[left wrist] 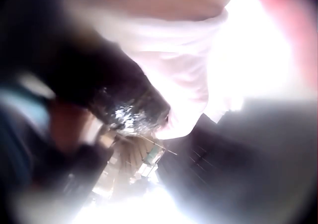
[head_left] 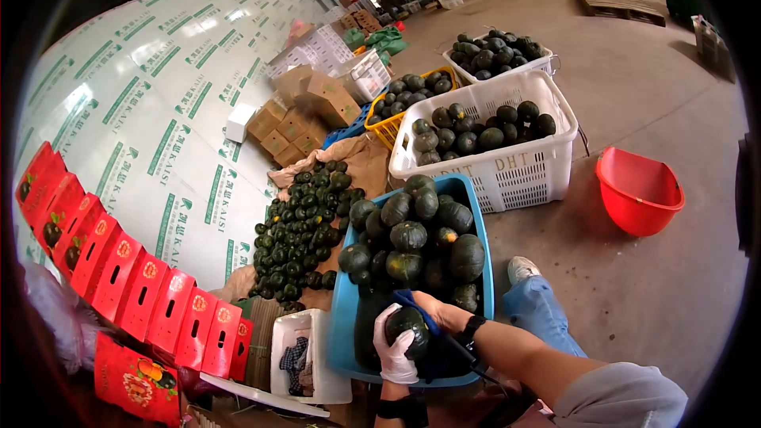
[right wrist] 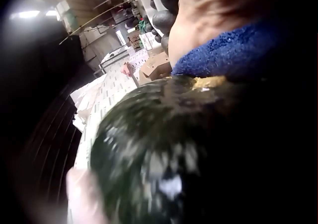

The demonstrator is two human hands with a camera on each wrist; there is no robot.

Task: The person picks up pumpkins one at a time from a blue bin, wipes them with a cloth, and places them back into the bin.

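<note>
Dark green pumpkin sits in the left grip, over the near end of a blue tub. Left grip white-gloved, fingers and thumb curled round the pumpkin's side. Right grip bare, grasping a blue cloth at the pumpkin; fingertips hidden by the cloth. Right-wrist view: cloth just beside a yellowish patch on the rind. Left-wrist view badly blurred.

Just beyond both grips: more pumpkins heaped in the tub. Left of the grips, near: white box with checked fabric inside; farther left, a row of red boxes. Ahead and left: pile of smaller pumpkins on brown paper. Farther ahead: white crate marked DHT, holding pumpkins. Well off to the right: red basin on the floor.
</note>
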